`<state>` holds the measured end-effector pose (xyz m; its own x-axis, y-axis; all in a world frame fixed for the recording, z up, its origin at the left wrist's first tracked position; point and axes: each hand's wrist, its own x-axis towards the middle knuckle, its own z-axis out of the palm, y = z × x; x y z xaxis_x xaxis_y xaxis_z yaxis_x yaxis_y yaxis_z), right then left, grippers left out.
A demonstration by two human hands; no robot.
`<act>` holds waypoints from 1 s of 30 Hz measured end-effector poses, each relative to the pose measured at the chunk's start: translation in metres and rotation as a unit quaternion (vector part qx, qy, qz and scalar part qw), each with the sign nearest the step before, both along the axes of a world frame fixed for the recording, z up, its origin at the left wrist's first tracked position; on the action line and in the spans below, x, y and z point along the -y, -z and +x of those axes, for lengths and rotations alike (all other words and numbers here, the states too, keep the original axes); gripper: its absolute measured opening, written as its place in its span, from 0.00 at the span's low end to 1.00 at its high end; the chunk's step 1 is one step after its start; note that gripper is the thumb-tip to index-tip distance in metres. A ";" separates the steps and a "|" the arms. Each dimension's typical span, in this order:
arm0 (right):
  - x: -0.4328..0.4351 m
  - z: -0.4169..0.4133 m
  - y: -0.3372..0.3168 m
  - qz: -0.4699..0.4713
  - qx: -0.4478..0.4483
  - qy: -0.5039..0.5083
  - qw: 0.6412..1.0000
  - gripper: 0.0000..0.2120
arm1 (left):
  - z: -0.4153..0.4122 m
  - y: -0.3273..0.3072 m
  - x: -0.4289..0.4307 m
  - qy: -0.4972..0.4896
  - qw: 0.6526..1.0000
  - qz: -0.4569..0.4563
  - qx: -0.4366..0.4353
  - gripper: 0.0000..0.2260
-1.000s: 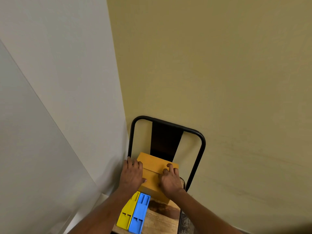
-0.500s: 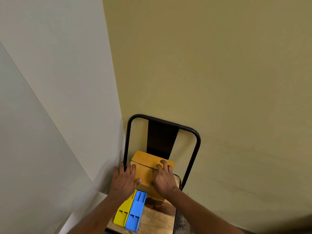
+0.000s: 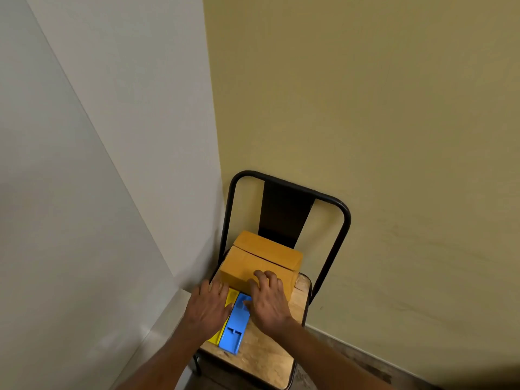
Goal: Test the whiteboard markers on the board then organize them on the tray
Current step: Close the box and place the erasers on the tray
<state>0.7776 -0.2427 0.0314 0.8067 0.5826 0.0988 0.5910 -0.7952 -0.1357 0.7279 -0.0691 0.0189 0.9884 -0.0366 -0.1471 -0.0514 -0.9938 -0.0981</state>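
head view: a chair (image 3: 344, 220) stands at 6 o'clock in the frame, pushed against a yellow wall. at 12 o'clock on its wooden seat sits a closed orange box (image 3: 261, 260). touching the box's near face, at 6 to 7 o'clock of it, two trays lie side by side, the yellow tray (image 3: 232, 296) on the left and the blue tray (image 3: 235, 326) on the right. a large white panel, likely the whiteboard (image 3: 56, 220), fills the 9 o'clock side.

a second ago both hands lay on the box's top flaps. now they have slid down toward the person. the left hand (image 3: 209, 308) lies flat and relaxed over the yellow tray, gripping nothing. the right hand (image 3: 268, 301) rests its bent fingers against the box's near face, thumb on the far end of the blue tray; it clasps nothing that i can see.

no markers show anywhere. presumably they are in the box, which is unopened. so the task looks barely begun: the hands seem to be settling the trays in place first, and testing on the board has yet to come.
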 end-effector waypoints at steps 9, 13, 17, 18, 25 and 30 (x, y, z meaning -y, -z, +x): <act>-0.026 -0.043 0.037 -0.035 -0.173 0.083 0.981 0.26 | -0.014 0.034 -0.005 -0.046 0.997 -0.004 -0.057 0.34; -0.039 -0.045 0.046 -0.001 -0.235 0.192 0.953 0.35 | -0.013 0.040 0.001 -0.040 0.996 0.008 -0.075 0.35; -0.048 -0.045 0.061 -0.018 -0.227 0.206 0.952 0.40 | -0.015 0.043 0.001 -0.071 0.993 0.018 -0.095 0.34; -0.050 -0.044 0.063 -0.022 -0.227 0.201 0.953 0.40 | -0.016 0.044 0.001 -0.072 0.993 0.023 -0.094 0.34; -0.055 -0.040 0.071 -0.045 -0.223 0.157 0.961 0.31 | -0.014 0.061 -0.003 -0.062 0.991 -0.007 -0.121 0.31; -0.048 -0.043 0.079 -0.072 -0.197 0.118 0.971 0.30 | -0.015 0.053 0.002 -0.065 0.991 0.042 -0.107 0.34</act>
<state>0.7346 -0.1950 -0.0474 0.8778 0.3622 -0.3136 0.3152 -0.9295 -0.1913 0.7127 -0.0714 -0.0341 0.9298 0.1096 -0.3515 0.0476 -0.9824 -0.1805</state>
